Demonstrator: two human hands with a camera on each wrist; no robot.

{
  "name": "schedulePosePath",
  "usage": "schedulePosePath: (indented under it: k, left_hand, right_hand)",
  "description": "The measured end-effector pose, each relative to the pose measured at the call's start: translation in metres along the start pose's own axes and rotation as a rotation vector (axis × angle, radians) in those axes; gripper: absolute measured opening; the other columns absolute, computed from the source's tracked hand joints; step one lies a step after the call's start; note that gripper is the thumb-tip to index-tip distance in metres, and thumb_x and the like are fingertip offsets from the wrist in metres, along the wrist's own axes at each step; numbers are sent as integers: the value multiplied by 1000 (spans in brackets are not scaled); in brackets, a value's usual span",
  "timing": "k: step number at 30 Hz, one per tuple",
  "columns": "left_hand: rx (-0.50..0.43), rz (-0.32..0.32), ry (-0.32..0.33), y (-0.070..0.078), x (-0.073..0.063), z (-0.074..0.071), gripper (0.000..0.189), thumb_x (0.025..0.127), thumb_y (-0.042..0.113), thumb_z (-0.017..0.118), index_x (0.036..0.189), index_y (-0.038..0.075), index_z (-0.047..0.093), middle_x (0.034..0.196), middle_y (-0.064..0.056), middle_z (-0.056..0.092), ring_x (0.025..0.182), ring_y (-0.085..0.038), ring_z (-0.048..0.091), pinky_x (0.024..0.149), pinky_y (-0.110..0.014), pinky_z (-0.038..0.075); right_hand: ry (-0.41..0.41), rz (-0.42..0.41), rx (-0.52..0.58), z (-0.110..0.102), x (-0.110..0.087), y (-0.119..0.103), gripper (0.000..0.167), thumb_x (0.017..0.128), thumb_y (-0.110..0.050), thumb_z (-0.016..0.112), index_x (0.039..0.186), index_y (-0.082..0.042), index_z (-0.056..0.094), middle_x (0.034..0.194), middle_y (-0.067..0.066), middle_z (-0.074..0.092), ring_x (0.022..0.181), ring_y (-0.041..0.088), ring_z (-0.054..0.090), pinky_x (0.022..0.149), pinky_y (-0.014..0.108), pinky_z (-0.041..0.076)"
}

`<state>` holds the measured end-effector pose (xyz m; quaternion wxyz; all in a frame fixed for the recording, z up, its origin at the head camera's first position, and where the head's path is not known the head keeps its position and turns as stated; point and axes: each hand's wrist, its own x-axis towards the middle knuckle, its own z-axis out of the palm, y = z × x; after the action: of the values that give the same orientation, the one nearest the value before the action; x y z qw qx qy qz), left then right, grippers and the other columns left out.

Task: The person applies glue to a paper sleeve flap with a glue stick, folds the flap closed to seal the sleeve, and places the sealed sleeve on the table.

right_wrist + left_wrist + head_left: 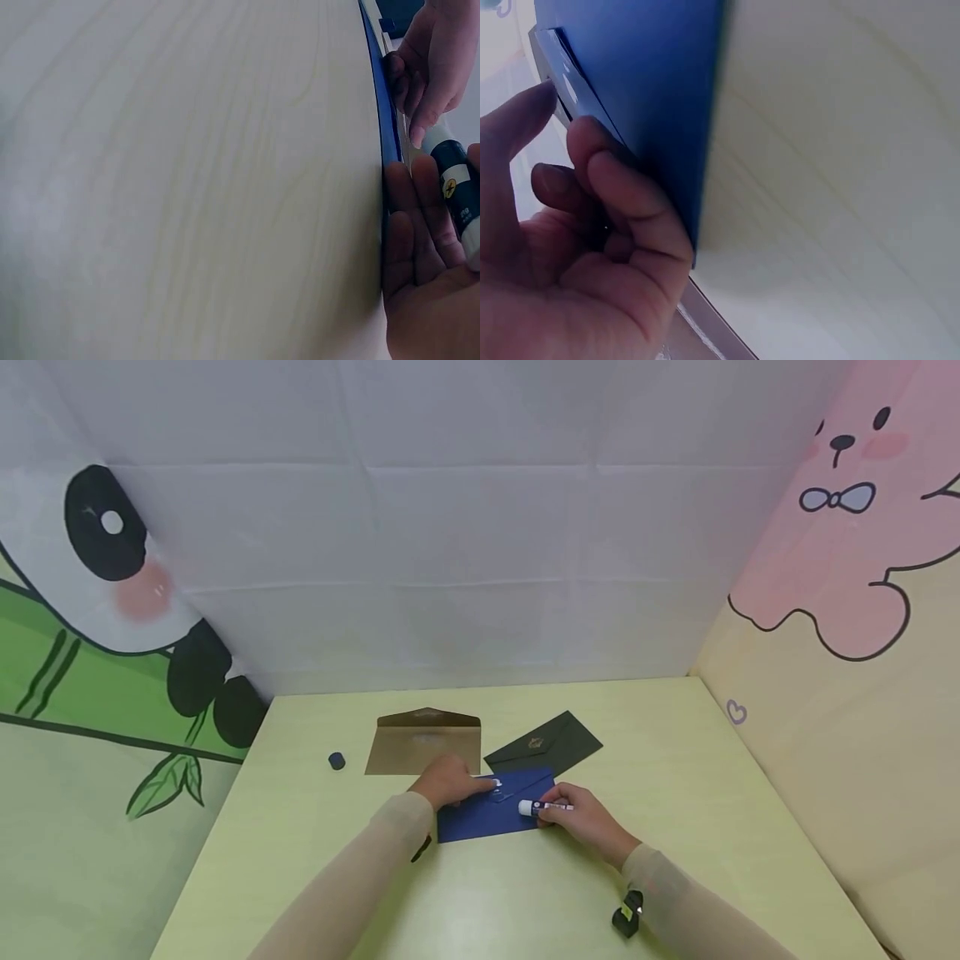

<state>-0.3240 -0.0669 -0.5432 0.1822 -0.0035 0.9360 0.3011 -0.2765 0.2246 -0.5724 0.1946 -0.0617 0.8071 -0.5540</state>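
Note:
A blue envelope point(480, 822) lies on the table with its flap side up and a shiny pale mark on the flap. My left hand point(448, 781) is over its left half, thumb and curled fingertips at the flap point(571, 86), which stands slightly off the envelope body in the left wrist view. My right hand point(588, 817) holds a glue stick point(546, 808) over the envelope's right part, its white end pointing left. In the right wrist view the glue stick point(454, 184) has a dark label, and several fingers are beneath it, near the envelope's edge.
Behind the left hand is a brown envelope point(390, 747) with its flap open. A black envelope point(562, 747) with a gold emblem lies partly behind the blue one. A small dark blue cap point(337, 761) stands at the left. White cloth point(480, 543) hangs behind the table.

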Motion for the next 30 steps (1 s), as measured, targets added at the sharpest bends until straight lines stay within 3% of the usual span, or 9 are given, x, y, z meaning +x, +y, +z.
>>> schedulePosePath:
  k: [3, 7, 10, 14, 23, 30]
  left_hand:
    - [47, -7, 31, 7, -4, 4, 63, 99, 63, 88, 66, 15, 64, 64, 1, 57, 62, -17, 57, 63, -31, 42]
    - [105, -31, 85, 15, -9, 10, 61, 97, 69, 88, 87, 10, 76, 80, -2, 66, 78, -19, 63, 74, -34, 51]
    - [104, -54, 118, 20, -11, 15, 65, 93, 69, 92, 103, 5, 80, 91, -7, 73, 86, -23, 68, 84, -40, 60]
    - [101, -66, 154, 23, -12, 20, 72, 90, 68, 97, 113, 1, 80, 99, -10, 77, 91, -25, 70, 93, -46, 65]
    - [139, -28, 154, 16, -4, 22, 68, 90, 64, 99, 111, 3, 80, 98, -9, 76, 91, -25, 68, 91, -45, 62]
    - [100, -48, 111, 13, -4, 19, 60, 91, 58, 101, 104, 4, 78, 91, -7, 72, 85, -24, 65, 77, -38, 54]
  right_hand:
    - [-5, -9, 5, -1, -1, 0, 24, 110, -20, 80, 124, -1, 75, 114, 14, 86, 107, 22, 77, 97, 34, 61]
    - [-12, -24, -1, -1, -2, -2, 25, 110, -21, 80, 124, -1, 75, 114, 15, 87, 108, 22, 77, 96, 33, 60]
    - [-7, -20, -11, -1, -3, -3, 24, 110, -22, 80, 123, -2, 76, 114, 13, 87, 108, 21, 77, 96, 33, 60]
    - [3, 2, -19, 0, -3, -3, 22, 110, -22, 81, 122, -4, 76, 114, 11, 86, 108, 21, 76, 98, 33, 60]
    - [-7, -18, -22, 0, -3, -3, 25, 110, -22, 80, 124, -2, 75, 114, 12, 87, 108, 21, 76, 97, 35, 60]
    - [-25, -46, 3, 0, -4, -2, 24, 109, -18, 80, 122, 1, 74, 111, 16, 87, 104, 21, 78, 94, 34, 60]
